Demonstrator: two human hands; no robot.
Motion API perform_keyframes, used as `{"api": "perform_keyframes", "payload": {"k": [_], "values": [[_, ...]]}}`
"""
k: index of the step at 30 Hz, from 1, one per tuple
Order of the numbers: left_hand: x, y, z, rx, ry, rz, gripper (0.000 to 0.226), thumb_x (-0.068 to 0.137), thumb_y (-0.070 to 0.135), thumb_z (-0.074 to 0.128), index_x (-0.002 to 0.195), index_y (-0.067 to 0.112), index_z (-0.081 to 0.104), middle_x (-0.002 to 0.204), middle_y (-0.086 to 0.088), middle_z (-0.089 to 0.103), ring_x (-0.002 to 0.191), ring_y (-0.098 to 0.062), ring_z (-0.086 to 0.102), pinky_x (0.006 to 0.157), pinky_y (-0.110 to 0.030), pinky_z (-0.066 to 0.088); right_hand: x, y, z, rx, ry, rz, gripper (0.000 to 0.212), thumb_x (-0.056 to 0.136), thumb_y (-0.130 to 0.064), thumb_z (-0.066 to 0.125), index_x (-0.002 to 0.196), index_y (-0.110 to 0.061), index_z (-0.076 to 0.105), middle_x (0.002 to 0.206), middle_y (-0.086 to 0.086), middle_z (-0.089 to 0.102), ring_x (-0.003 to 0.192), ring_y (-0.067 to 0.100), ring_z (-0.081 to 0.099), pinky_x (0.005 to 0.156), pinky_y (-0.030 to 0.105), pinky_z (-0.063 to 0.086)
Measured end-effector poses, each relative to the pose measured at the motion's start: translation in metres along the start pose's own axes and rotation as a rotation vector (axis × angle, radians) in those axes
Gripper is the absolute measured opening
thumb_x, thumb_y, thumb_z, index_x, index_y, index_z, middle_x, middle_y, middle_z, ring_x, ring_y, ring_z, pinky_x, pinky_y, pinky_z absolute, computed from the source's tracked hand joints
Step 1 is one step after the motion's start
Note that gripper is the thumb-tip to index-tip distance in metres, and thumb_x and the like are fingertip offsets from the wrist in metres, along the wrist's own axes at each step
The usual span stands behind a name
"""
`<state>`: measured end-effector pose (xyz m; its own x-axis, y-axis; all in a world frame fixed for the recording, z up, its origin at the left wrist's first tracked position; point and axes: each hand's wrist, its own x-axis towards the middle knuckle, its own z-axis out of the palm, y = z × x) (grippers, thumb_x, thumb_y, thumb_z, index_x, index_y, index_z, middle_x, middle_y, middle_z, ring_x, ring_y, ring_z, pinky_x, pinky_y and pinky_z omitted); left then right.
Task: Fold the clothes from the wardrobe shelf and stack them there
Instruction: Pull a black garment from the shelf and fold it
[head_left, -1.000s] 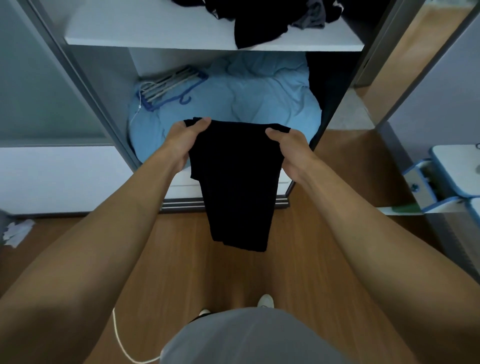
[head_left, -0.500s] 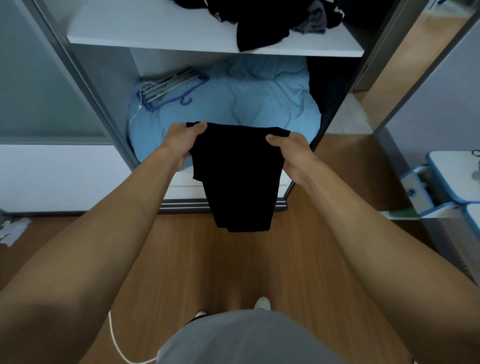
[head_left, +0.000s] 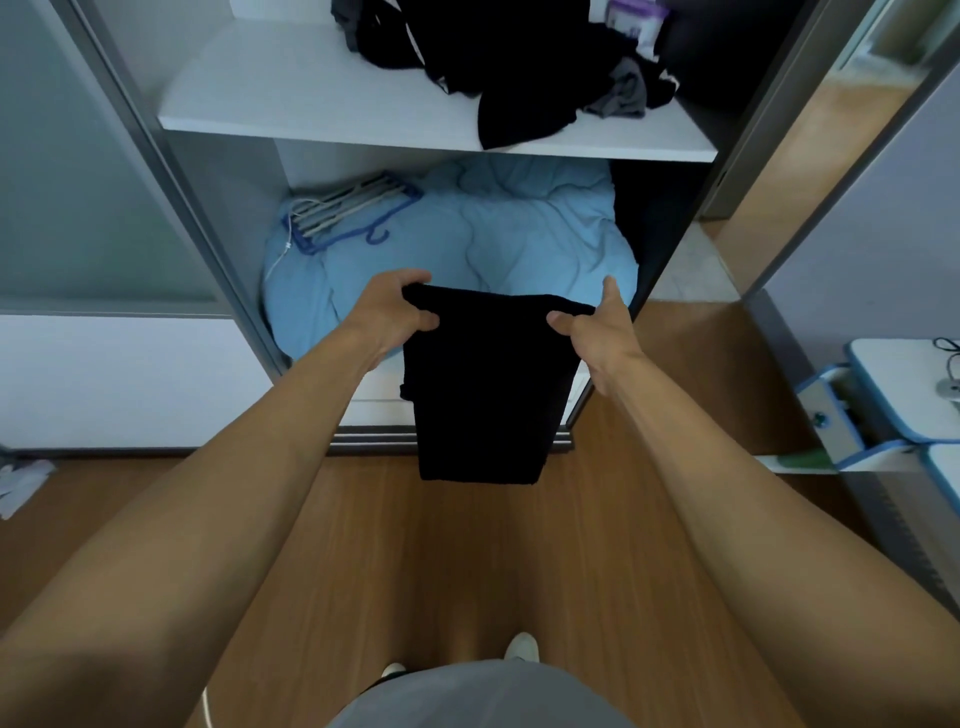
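Black garment (head_left: 488, 395), folded narrow, hangs in the air before the wardrobe, below the shelf (head_left: 311, 104) where the unfolded pile (head_left: 519, 67) lies, its top corners pinched by the fingers of left hand (head_left: 395, 309) and right hand (head_left: 597, 330), likely so its weight pulls it flat for the next fold.
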<state>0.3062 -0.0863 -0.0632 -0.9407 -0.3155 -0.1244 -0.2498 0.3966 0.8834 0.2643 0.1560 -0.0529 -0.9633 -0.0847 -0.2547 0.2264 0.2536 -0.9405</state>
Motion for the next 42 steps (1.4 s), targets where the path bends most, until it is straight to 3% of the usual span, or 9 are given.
{"api": "perform_keyframes", "payload": {"k": [3,6,10,13,20,23,29,36,42], "values": [[0.003,0.002,0.002,0.196,0.027,0.115,0.044,0.080,0.000,0.077,0.122,0.009,0.067,0.110,-0.003,0.064,0.104,-0.016,0.060,0.085,-0.019,0.042,0.003,-0.007,-0.010,-0.122,-0.072,-0.028,0.071,0.090,-0.001,0.071,0.152,-0.017,0.040,0.151,0.005,0.046,0.133,0.017,0.047,0.101,0.017,0.038],[0.005,0.005,0.003,0.353,0.108,0.190,0.027,0.081,0.007,0.077,0.108,0.011,0.073,0.108,-0.007,0.071,0.100,-0.019,0.063,0.082,-0.021,0.041,0.004,-0.017,-0.017,-0.361,-0.084,-0.102,0.046,0.087,0.004,0.070,0.131,-0.010,0.064,0.125,0.009,0.068,0.109,0.018,0.065,0.089,0.020,0.053],[0.005,0.016,0.001,0.399,0.228,0.291,0.018,0.081,0.013,0.078,0.099,0.013,0.074,0.103,-0.007,0.071,0.099,-0.024,0.064,0.079,-0.023,0.039,0.000,-0.036,-0.018,-0.770,0.061,-0.239,0.019,0.092,-0.010,0.067,0.109,-0.016,0.073,0.101,0.006,0.071,0.099,0.027,0.068,0.077,0.032,0.052],[0.006,0.025,-0.009,0.306,0.223,0.453,0.014,0.075,0.016,0.083,0.086,0.014,0.074,0.092,-0.001,0.060,0.095,-0.018,0.057,0.080,-0.021,0.038,-0.002,-0.045,-0.022,-0.859,0.247,-0.353,0.021,0.096,-0.020,0.063,0.113,-0.027,0.073,0.112,0.007,0.069,0.107,0.028,0.063,0.081,0.033,0.048],[0.004,0.021,-0.020,-0.439,-0.069,0.360,0.051,0.063,0.022,0.092,0.100,0.028,0.058,0.120,0.010,0.065,0.114,-0.008,0.059,0.094,-0.018,0.048,0.002,-0.061,-0.032,-0.482,0.154,-0.583,0.020,0.094,-0.005,0.067,0.112,-0.010,0.074,0.122,0.004,0.058,0.114,0.012,0.051,0.093,0.005,0.039],[0.007,0.007,-0.012,-0.373,-0.239,0.249,0.053,0.075,0.013,0.085,0.120,0.033,0.063,0.109,0.016,0.074,0.104,-0.004,0.068,0.090,-0.019,0.054,0.000,-0.061,-0.035,-0.365,0.018,-0.515,0.017,0.095,-0.005,0.065,0.110,-0.008,0.073,0.105,0.002,0.071,0.100,0.016,0.067,0.087,0.019,0.052],[0.007,0.028,0.013,-0.407,-0.006,0.242,0.031,0.084,0.028,0.079,0.114,0.023,0.070,0.108,0.006,0.075,0.106,-0.014,0.070,0.093,-0.027,0.053,-0.006,-0.058,-0.060,0.106,-0.050,-0.472,0.019,0.089,-0.014,0.074,0.096,-0.032,0.074,0.094,-0.008,0.077,0.091,0.007,0.073,0.077,0.017,0.055],[0.000,0.074,0.010,-0.374,-0.099,0.362,0.009,0.075,0.046,0.077,0.083,0.045,0.077,0.091,0.013,0.078,0.087,-0.007,0.074,0.072,-0.016,0.055,-0.015,-0.010,-0.064,0.114,-0.087,-0.303,0.018,0.085,-0.032,0.080,0.101,-0.035,0.074,0.103,-0.013,0.077,0.099,0.007,0.073,0.076,0.016,0.056],[0.001,0.024,-0.038,-0.369,-0.079,0.233,0.041,0.081,0.068,0.066,0.095,0.030,0.074,0.095,0.015,0.076,0.094,-0.004,0.070,0.083,-0.021,0.052,-0.016,-0.038,-0.033,0.305,-0.195,-0.229,0.015,0.087,-0.035,0.077,0.101,-0.032,0.071,0.100,-0.010,0.078,0.094,0.008,0.074,0.071,0.017,0.058]]}}
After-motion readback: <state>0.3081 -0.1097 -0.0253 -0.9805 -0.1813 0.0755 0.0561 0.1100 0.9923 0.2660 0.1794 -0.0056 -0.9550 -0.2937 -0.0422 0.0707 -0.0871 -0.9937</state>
